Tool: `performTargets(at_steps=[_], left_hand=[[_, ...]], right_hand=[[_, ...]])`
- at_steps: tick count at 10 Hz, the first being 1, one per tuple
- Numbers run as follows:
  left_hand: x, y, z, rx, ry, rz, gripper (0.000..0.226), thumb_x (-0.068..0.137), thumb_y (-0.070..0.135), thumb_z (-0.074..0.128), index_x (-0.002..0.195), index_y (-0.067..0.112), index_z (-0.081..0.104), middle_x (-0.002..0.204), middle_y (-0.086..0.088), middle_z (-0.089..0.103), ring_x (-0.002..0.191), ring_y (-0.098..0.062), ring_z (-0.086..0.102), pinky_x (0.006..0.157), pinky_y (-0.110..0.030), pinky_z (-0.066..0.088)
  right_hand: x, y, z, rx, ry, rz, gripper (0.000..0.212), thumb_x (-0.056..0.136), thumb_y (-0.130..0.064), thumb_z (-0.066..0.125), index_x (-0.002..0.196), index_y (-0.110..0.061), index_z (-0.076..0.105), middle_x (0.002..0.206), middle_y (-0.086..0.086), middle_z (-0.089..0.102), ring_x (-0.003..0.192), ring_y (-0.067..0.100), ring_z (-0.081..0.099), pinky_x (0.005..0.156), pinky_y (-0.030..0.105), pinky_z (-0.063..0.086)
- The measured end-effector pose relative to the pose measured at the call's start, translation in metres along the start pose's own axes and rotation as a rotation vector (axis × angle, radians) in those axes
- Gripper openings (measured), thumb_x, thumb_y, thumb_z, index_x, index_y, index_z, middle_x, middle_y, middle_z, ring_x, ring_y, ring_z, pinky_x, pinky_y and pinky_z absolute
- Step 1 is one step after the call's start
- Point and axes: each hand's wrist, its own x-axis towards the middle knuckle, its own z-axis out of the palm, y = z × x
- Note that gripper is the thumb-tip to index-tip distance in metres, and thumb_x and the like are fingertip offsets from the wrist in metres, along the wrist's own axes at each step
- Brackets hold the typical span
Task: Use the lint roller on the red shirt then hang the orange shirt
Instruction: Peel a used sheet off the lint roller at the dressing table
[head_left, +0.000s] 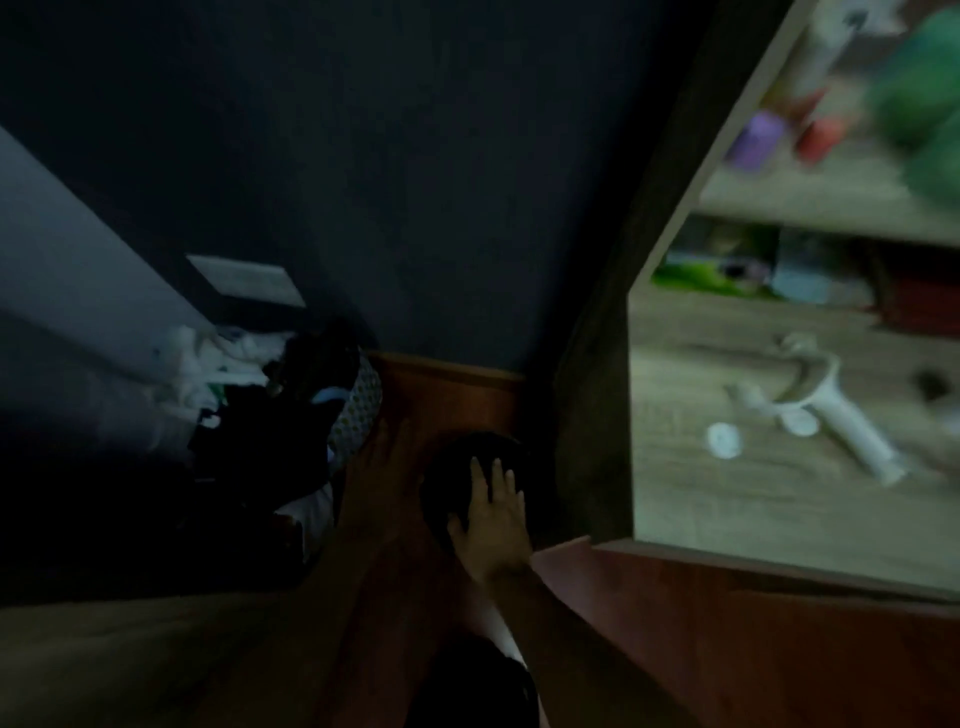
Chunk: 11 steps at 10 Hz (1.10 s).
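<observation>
Blurred shelf items (810, 130); dark round object (452, 467) beneath hand (493, 525)

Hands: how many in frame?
2. The right hand rests with straight fingers on a dark round object near the centre. The left hand reaches forward just left of it, dim in shadow, so its fingers are unclear.

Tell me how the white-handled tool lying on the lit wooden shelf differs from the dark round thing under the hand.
The white-handled tool is pale and long; the dark round thing is near black and rounded. The tool lies untouched on the bright wooden shelf; the round thing sits in shadow with the right hand resting on it, fingers straight. Both are too blurred or dim to identify.
</observation>
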Motion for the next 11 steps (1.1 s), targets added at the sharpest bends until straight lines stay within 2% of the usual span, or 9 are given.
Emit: performTargets(at_steps=[1,2,3,4,6,7,9,10,11], left_hand=[[-0.026,0.068,-0.111,-0.06,-0.024,-0.051,0.066,0.088,0.022,0.062,0.145,0.005,0.033,0.151,-0.022,0.03,0.137,-0.041,0.032,0.113,-0.054,0.027],[-0.015,0.102,-0.165,-0.073,0.119,-0.045,0.069,0.091,0.035,0.053,0.147,0.004,0.029,0.15,-0.027,0.029,0.13,-0.043,0.041,0.106,-0.052,0.035],[-0.006,0.145,-0.193,-0.064,0.19,0.034,0.073,0.092,0.045,0.047,0.151,0.014,0.019,0.155,-0.022,0.021,0.136,-0.04,0.033,0.109,-0.053,0.029],[0.002,0.192,-0.199,-0.058,0.232,0.12,0.075,0.094,0.044,0.05,0.152,0.021,0.009,0.159,-0.014,0.012,0.143,-0.032,0.022,0.114,-0.05,0.018],[0.022,0.292,-0.162,-0.045,0.203,0.186,0.075,0.093,0.041,0.052,0.152,0.021,0.01,0.159,-0.011,0.011,0.143,-0.03,0.023,0.115,-0.049,0.017],[0.03,0.338,-0.131,-0.037,0.17,0.188,0.075,0.094,0.041,0.051,0.152,0.023,0.009,0.16,-0.01,0.009,0.143,-0.029,0.023,0.115,-0.049,0.016],[0.04,0.399,-0.075,-0.004,0.086,0.157,0.069,0.094,0.039,0.051,0.151,0.02,0.018,0.158,-0.008,0.02,0.141,-0.027,0.029,0.113,-0.045,0.021],[0.037,0.414,-0.053,-0.031,0.116,0.2,0.056,0.088,0.042,0.048,0.134,0.009,0.05,0.13,-0.013,0.058,0.117,-0.031,0.057,0.096,-0.042,0.047],[0.032,0.412,-0.025,-0.032,0.024,0.113,0.053,0.085,0.037,0.056,0.13,0.008,0.053,0.123,-0.017,0.058,0.112,-0.037,0.056,0.089,-0.047,0.05]], right_hand=[[-0.024,-0.054,-0.077,0.053,0.123,-0.09,0.076,0.096,-0.04,0.045,0.154,-0.023,-0.002,0.161,0.011,-0.007,0.148,0.03,-0.006,0.12,0.041,-0.001],[-0.04,-0.081,-0.151,0.077,0.268,-0.152,0.078,0.095,-0.042,0.049,0.154,-0.023,0.001,0.162,0.01,-0.005,0.148,0.03,-0.003,0.12,0.044,0.004],[-0.051,-0.077,-0.22,0.067,0.435,-0.17,0.077,0.094,-0.043,0.05,0.154,-0.025,0.005,0.162,0.009,0.0,0.148,0.029,0.002,0.12,0.043,0.012],[-0.063,-0.044,-0.277,0.09,0.536,-0.175,0.074,0.093,-0.04,0.052,0.154,-0.023,0.012,0.161,0.011,0.009,0.148,0.028,0.009,0.119,0.041,0.018],[-0.078,0.066,-0.352,0.03,0.598,-0.131,0.07,0.084,-0.035,0.059,0.147,-0.02,0.031,0.153,0.013,0.029,0.144,0.031,0.022,0.115,0.046,0.026],[-0.086,0.126,-0.384,-0.118,0.683,-0.09,0.06,0.086,-0.035,0.061,0.141,-0.017,0.042,0.151,0.015,0.033,0.145,0.034,0.02,0.116,0.049,0.018],[-0.082,0.237,-0.428,-0.262,0.56,0.09,0.069,0.088,-0.033,0.062,0.148,-0.017,0.032,0.158,0.016,0.02,0.148,0.036,0.004,0.118,0.05,0.01],[-0.074,0.272,-0.434,-0.333,0.425,0.156,0.07,0.091,-0.039,0.055,0.151,-0.021,0.023,0.16,0.015,0.008,0.147,0.039,-0.001,0.118,0.048,0.01],[-0.067,0.292,-0.429,-0.271,0.34,0.173,0.064,0.089,-0.027,0.059,0.146,-0.022,0.03,0.159,0.017,0.008,0.144,0.042,0.011,0.114,0.046,0.026]])
